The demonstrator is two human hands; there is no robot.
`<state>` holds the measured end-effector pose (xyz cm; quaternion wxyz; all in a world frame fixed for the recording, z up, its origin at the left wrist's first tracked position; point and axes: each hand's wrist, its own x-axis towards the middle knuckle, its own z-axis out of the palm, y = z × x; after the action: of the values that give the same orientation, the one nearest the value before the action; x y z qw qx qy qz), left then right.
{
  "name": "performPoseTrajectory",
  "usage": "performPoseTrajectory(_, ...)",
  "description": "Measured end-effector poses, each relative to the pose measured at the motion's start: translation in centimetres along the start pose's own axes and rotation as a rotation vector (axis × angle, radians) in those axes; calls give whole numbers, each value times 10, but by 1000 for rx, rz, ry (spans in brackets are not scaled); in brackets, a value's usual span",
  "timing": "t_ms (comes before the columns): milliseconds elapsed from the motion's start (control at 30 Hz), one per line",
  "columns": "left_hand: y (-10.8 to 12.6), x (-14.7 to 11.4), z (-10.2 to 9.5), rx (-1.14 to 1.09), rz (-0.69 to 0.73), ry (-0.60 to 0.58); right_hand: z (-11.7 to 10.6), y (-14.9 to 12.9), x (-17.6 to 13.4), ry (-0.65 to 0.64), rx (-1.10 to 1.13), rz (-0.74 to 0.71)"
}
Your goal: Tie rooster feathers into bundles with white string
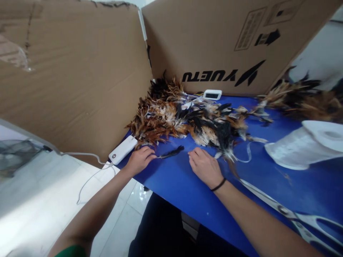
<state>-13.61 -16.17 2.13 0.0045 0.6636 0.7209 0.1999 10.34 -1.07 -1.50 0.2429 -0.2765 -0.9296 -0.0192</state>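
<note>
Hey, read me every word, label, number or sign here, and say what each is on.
"YUETU", upside down beside a leaf-like logo: right-hand cardboard panel.
Black arrow: same panel.
Framed print near the arrow: too small to read.
Small white display device: unreadable.
White corded device: round mark, too small.

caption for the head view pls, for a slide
Left hand holding a dark feather at a blue table, right hand nearby, brown and black feathers heaped beyond.

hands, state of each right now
Left hand: closed, holding a dark feather by its pale end.
Right hand: curled; can't tell whether it holds anything.
</note>
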Motion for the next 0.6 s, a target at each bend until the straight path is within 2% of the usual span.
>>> performPoseTrajectory(133, -16, -3, -29, 55, -108, 157, 2, 0, -1, 22, 6, 4)
performPoseTrajectory(200, -27, -2, -41, 110, -134, 186, 3, 0, -1, 29, 2, 0)
performPoseTrajectory(300, -41, 3, -48, 181, -167, 132, 4, 1, -1, 37, -11, -10)
performPoseTrajectory(467, -47, 16, -40, 297, -18, -7, 6, 2, -1, 51, -24, -27)
performPoseTrajectory(600, -47, 28, -36, 403, 21, -79, 6, 4, -3, 62, -14, -33)
